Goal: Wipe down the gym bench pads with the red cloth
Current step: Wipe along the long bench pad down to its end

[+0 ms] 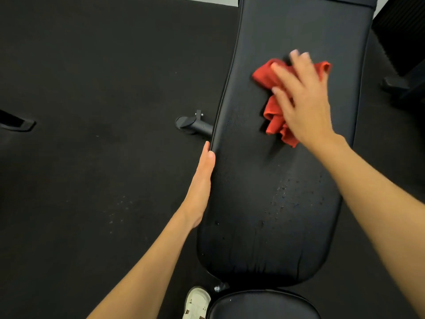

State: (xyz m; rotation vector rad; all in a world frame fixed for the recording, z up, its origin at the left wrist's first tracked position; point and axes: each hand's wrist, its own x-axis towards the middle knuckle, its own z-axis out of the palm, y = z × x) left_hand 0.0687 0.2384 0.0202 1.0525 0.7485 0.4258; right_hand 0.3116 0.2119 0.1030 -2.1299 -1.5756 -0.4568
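1. Back pad [287, 162]: long black upholstered pad running away from you across the middle of the view. This is the surface under work.
2. Red cloth [273, 118]: bunched, lying on the upper middle of the back pad, under your right palm. Its folds stick out to the left and right of the hand.
3. Right hand [303, 104]: fingers spread and fairly straight, pressing flat on the cloth rather than clutching it. A flat palm likely spreads the pressure over more cloth. The fingertips are blurred.
4. Left hand [201, 180]: open, fingers straight, laid along the left edge of the back pad and holding nothing. It probably braces the pad against your wiping push.
5. Droplets [282, 194]: scattered wet specks on the near half of the back pad, below the cloth. That stretch looks unwiped.
6. Seat pad [264, 306]: rounded black pad nearest you, apart from the cloth and both hands.
7. Frame foot [193, 125]: black tube end on the dark floor [92, 88], left of the back pad.
8. Shoe [197, 302]: pale, just left of the seat pad.
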